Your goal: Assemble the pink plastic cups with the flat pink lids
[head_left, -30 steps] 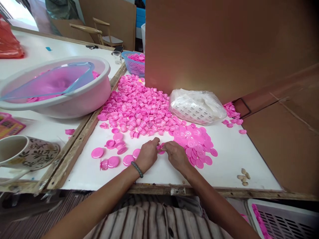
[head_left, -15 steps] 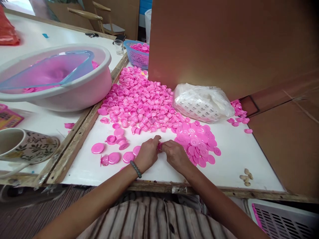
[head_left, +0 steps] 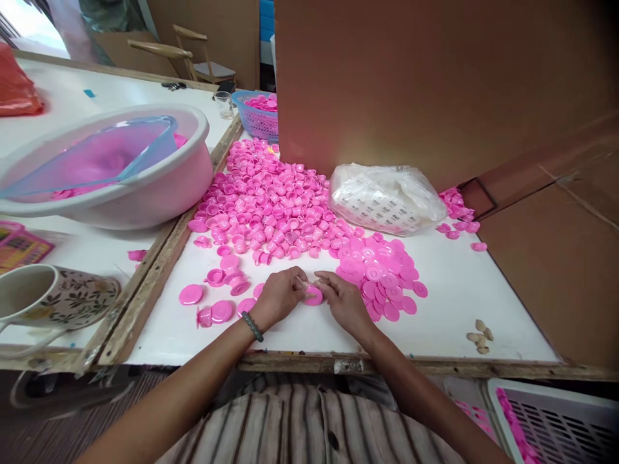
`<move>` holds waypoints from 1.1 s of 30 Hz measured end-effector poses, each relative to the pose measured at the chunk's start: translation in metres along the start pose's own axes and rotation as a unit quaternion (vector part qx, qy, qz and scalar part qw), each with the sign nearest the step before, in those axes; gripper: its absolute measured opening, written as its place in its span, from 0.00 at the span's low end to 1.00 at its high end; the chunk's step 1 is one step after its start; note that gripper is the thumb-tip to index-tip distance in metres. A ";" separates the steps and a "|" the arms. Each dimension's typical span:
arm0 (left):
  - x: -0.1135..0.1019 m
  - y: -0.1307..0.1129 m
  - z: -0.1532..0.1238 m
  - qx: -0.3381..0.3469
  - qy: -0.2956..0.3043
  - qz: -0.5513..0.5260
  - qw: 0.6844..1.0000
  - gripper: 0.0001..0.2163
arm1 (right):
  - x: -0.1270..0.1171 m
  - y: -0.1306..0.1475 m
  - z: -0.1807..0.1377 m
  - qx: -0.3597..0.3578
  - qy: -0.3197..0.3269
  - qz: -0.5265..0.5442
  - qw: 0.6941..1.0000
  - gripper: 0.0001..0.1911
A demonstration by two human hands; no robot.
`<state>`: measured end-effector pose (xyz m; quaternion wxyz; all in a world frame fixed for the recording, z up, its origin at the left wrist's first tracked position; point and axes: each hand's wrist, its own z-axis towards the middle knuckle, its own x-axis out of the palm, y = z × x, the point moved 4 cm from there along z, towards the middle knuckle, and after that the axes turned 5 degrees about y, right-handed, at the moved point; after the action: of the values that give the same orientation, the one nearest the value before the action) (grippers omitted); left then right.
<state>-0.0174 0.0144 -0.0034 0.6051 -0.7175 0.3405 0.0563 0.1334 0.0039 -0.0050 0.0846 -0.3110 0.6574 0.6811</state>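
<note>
A round pink saucer (head_left: pixel 314 296) lies between my hands, near the front of the white tabletop. My left hand (head_left: pixel 280 296), with a beaded bracelet at the wrist, is at its left edge; the fingers are pinched together and what they hold is unclear. To the right of the saucer, my right hand (head_left: pixel 345 303) has its index finger and thumb stretched toward it, slightly apart. A faint pale blur shows between the fingertips. Loose pink saucers (head_left: pixel 191 294) and small pink cups lie left of my hands. A pile of pink saucers (head_left: pixel 387 274) is just to the right.
Behind my hands spreads a heap of pink toy cups (head_left: pixel 271 200). Beyond it stand a wrapped plastic bag (head_left: pixel 387 196) and a cardboard wall (head_left: pixel 435 77). On the left are a white basin (head_left: pixel 159 193) and a patterned mug (head_left: pixel 82 293). Peanuts (head_left: pixel 481 336) lie front right.
My hands, together on a small pink piece before, have parted a little. A pink saucer now shows between them. The whole view has shifted slightly.
</note>
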 end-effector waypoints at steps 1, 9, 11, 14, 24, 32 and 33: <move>0.000 0.001 0.001 -0.021 0.008 -0.012 1.000 0.06 | 0.000 0.003 -0.003 -0.036 0.005 -0.046 0.998 0.15; 0.002 0.005 0.018 -0.165 0.068 -0.064 0.982 0.10 | 0.006 0.018 0.001 -0.117 0.106 -0.312 0.937 0.08; 0.002 0.006 0.021 -0.184 0.076 -0.077 0.977 0.10 | 0.007 0.018 0.006 -0.100 0.129 -0.316 0.935 0.08; 0.003 0.010 0.022 -0.193 0.083 -0.103 0.972 0.09 | 0.009 0.018 0.006 -0.099 0.120 -0.317 0.935 0.09; 0.008 0.015 0.019 -0.049 0.095 -0.136 0.985 0.12 | 0.001 0.015 -0.009 -0.101 0.054 -0.209 0.971 0.07; 0.019 0.016 0.002 -0.128 0.093 -0.224 0.962 0.12 | 0.003 0.020 0.005 -0.104 0.173 -0.241 0.949 0.04; 0.021 0.016 0.001 -0.148 0.091 -0.234 0.957 0.12 | 0.003 0.019 0.006 -0.100 0.176 -0.238 0.950 0.05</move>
<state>-0.0107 0.0059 -0.0273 0.4550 -0.8605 0.2047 -0.1029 0.1188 0.0067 0.0091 0.0958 -0.5800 0.4974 0.6379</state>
